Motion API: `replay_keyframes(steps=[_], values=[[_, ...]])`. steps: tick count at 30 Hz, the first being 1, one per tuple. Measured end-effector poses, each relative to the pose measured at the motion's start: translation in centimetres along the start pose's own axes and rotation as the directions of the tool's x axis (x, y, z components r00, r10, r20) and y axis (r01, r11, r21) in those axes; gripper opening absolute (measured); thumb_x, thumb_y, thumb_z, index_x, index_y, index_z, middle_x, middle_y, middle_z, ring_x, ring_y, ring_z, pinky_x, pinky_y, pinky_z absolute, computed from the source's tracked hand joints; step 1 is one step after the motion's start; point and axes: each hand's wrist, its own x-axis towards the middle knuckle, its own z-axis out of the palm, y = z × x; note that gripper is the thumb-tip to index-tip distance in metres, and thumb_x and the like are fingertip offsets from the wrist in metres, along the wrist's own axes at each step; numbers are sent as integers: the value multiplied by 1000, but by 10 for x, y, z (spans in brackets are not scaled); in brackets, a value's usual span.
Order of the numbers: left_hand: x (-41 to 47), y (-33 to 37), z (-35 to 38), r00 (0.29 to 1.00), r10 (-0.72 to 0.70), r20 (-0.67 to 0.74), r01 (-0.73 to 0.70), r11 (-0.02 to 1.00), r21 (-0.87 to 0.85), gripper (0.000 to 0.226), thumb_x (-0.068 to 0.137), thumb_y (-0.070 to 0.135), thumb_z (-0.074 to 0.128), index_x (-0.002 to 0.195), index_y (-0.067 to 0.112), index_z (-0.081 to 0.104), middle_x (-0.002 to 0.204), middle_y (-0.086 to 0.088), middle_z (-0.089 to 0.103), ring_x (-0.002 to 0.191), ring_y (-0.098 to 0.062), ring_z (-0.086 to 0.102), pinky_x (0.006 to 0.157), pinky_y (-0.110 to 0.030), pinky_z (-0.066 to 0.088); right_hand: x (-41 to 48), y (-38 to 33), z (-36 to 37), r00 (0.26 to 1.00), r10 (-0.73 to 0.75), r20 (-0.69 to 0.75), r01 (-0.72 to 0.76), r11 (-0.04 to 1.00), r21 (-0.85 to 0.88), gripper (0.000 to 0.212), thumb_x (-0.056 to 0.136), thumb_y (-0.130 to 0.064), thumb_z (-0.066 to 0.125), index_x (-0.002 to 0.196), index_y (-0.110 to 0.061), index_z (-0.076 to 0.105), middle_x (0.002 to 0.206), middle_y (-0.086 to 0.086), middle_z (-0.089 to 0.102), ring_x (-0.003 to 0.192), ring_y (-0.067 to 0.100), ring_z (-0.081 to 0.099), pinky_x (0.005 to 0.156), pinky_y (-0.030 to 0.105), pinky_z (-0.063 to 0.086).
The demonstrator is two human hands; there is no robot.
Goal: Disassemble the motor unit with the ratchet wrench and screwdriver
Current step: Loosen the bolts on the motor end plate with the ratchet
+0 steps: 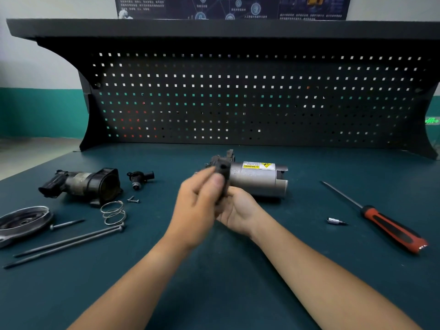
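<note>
Your left hand [197, 210] and right hand [239, 214] both grip the motor unit's [257, 181] black end mid-desk [226, 282]; the screwdriver [392, 229] lies well right.

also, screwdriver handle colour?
The screwdriver handle is red with black inlay; clearest in the head view.

Two bare forearms, entered from below the grip and converged on it, wrists near one another. Left hand [197, 210]: motion-blurred, sat on the near left side of the grip, fingers curled, thumb [217, 181] pressed against the near face of the black end cap [223, 168], pinching it. Right hand [239, 210]: lay just beneath the grip, palm turned up, cupping the cap's lower edge; its fingers were hidden behind the left hand.
</note>
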Motion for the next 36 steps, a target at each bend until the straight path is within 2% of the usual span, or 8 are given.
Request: replay_keyframes(steps=[4,10,22,26,29,32,34,36], values=[[-6,-3,9,999,34,-15,-34,999,19,33,72,46,42,57,17,41,39,9,39,38,0,30,40,-15,26,1,-2,0,1000,2,-20,-4,998,-56,18,98,-13,41,97,-5,57,89,8,61,84,18,59,76,26,48],[6,3,4,869,-206,-450,-52,866,-497,45,92,47,27,61,18,40,36,9,25,29,-7,19,37,-13,22,2,-11,2,987,-31,-157,-1,980,-198,24,93,-16,54,71,-7,58,46,-2,64,39,4,60,36,11,43],[16,8,-19,727,-414,-547,-61,755,-653,45,92,49,26,60,18,35,37,8,22,31,-9,18,36,-15,21,2,-3,6,999,47,13,-47,999,23,35,101,-24,33,87,-4,58,64,5,71,53,11,68,46,19,52],[18,-1,-22,742,-341,-577,19,871,-491,39,91,42,33,60,17,35,36,8,24,31,-9,19,37,-16,21,0,-6,11,996,60,-60,-66,992,-109,32,99,-20,40,74,-7,54,53,3,67,46,11,65,40,17,50],[5,-5,-7,974,150,-172,-118,976,181,35,76,39,45,61,8,47,47,7,39,42,-6,34,42,-18,30,2,-9,12,995,28,-95,-49,973,-225,28,99,-15,41,72,-11,50,57,-1,64,40,1,60,41,14,47],[-14,-19,5,705,49,707,-586,602,542,37,82,40,54,81,4,61,63,-10,58,60,-23,51,54,-25,25,1,-5,12,991,12,-132,-51,954,-294,27,96,-19,49,71,-8,54,54,0,65,42,7,62,44,15,48],[-14,-24,2,692,25,721,-603,569,559,45,86,45,49,85,2,61,72,-16,63,65,-31,56,58,-31,33,1,-3,10,992,4,-124,-38,960,-277,28,95,-24,51,72,-8,56,53,2,66,47,12,65,47,15,50],[-10,-19,-3,849,187,494,-446,755,481,31,83,42,45,77,16,61,68,7,62,60,-12,55,56,-24,42,3,-3,8,997,16,-79,-32,978,-205,29,97,-28,46,77,-9,57,65,5,66,58,15,64,66,23,55]])
